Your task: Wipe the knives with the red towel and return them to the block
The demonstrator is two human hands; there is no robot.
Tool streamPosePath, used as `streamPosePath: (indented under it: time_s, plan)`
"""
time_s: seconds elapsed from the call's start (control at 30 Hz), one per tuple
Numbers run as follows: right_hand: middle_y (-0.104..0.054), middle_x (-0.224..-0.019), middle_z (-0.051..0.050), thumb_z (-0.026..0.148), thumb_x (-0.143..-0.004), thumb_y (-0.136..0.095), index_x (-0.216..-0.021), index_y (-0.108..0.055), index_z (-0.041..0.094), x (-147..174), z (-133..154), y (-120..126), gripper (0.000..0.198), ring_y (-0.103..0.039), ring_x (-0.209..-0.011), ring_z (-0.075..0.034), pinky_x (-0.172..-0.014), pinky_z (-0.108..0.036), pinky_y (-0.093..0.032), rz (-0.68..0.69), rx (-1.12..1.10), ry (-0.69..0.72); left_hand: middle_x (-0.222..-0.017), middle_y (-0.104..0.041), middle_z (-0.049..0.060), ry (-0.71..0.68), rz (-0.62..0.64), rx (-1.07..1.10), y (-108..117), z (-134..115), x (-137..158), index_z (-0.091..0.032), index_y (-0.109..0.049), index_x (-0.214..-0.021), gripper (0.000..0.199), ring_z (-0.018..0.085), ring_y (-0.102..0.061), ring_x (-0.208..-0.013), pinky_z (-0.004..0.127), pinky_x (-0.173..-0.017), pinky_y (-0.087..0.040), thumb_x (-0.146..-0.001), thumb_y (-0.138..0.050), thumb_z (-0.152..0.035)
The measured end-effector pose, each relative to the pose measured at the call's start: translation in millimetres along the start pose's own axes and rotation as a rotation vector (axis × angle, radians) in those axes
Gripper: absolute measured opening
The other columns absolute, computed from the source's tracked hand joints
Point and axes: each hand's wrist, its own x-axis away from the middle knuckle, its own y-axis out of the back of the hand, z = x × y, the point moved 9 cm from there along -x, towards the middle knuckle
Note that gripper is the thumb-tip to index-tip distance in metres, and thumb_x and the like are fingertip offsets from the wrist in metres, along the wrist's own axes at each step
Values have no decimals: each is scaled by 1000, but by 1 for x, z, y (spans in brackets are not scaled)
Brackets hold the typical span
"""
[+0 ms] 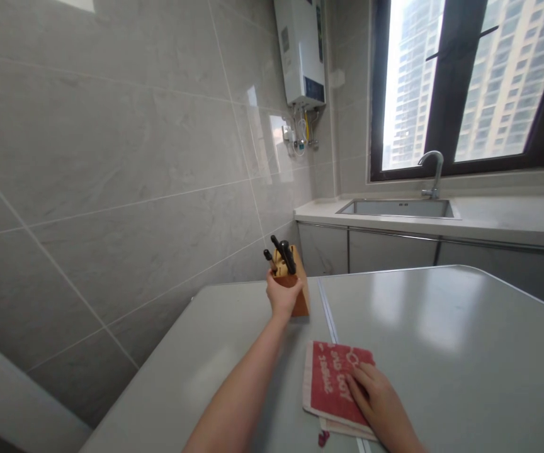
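My left hand [283, 294] is wrapped around the near side of a wooden knife block [301, 296] at the far part of the table. Several black-handled tools, among them what look like knives [288, 257], stick up from the block's slots. My right hand [376, 396] rests on a folded red cloth [331, 377] with white lettering, its fingers lying over the cloth's right side. A small dark red thing [323, 438] lies by the cloth's lower left corner; I cannot make out what it is.
The pale folding table [423, 314] has a metal seam down its middle. Beyond it are a counter with a sink [399, 208] and a faucet [435, 173] under a window. A tiled wall [111, 138] runs along the left, with a water heater [300, 53] mounted on it.
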Motion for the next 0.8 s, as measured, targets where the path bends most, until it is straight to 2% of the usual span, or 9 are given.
streamPosePath:
  time_s: [0.13, 0.23, 0.3, 0.4, 0.57, 0.7, 0.8]
  plan:
    - [-62, -81, -7, 31, -89, -43, -75, -61, 20, -1, 0, -1, 25, -59, -80, -21, -75, -35, -46, 16, 2, -4, -119, -58, 19, 26, -97, -124, 70, 41, -32, -9, -36, -126, 76, 29, -58, -105, 35, -87, -43, -66, -71, -38]
    - [-62, -83, -7, 30, -88, -43, -76, -60, 21, -2, -1, -4, 23, -58, -81, -21, -76, -35, -46, 33, -1, -2, -120, -58, 15, 51, -164, -218, 119, 74, -51, -9, -36, -126, 73, 27, -56, -107, 34, -89, -41, -69, -69, -39]
    - [-62, -83, -7, 30, -88, -43, -76, -60, 21, -2, -2, -6, 22, -58, -81, -21, -76, -36, -46, 37, -1, -2, -115, -61, 15, 109, -230, -284, 149, 100, -61, -10, -40, -123, 77, 29, -59, -103, 36, -87, -43, -59, -75, -37]
    - [-61, -83, -7, 29, -89, -42, -76, -58, 21, -2, -4, -9, 22, -58, -81, -21, -75, -36, -46, 39, -1, -2, -113, -62, 16, 170, -320, -355, 186, 133, -71, -14, -42, -121, 79, 31, -59, -103, 39, -87, -45, -54, -77, -37]
    - [-62, -83, -7, 29, -88, -43, -76, -59, 21, -1, -5, -9, 21, -59, -81, -21, -75, -35, -46, 21, -2, 3, -115, -60, 14, 217, -409, -415, 222, 171, -78, -19, -42, -120, 78, 33, -59, -105, 42, -86, -47, -54, -76, -42]
    - [-62, -81, -6, 29, -87, -45, -74, -59, 22, -1, -5, -7, 21, -59, -80, -21, -74, -34, -46, 4, 3, 7, -114, -60, 14, 213, -413, -431, 230, 186, -81, -17, -42, -120, 79, 32, -59, -105, 42, -86, -47, -54, -76, -44]
    - [-62, -81, -6, 29, -87, -45, -74, -60, 22, -1, -5, -7, 20, -59, -80, -21, -74, -34, -46, 4, 8, 7, -118, -58, 16, 191, -400, -428, 231, 188, -85, -14, -40, -121, 81, 31, -58, -107, 40, -89, -47, -55, -76, -44]
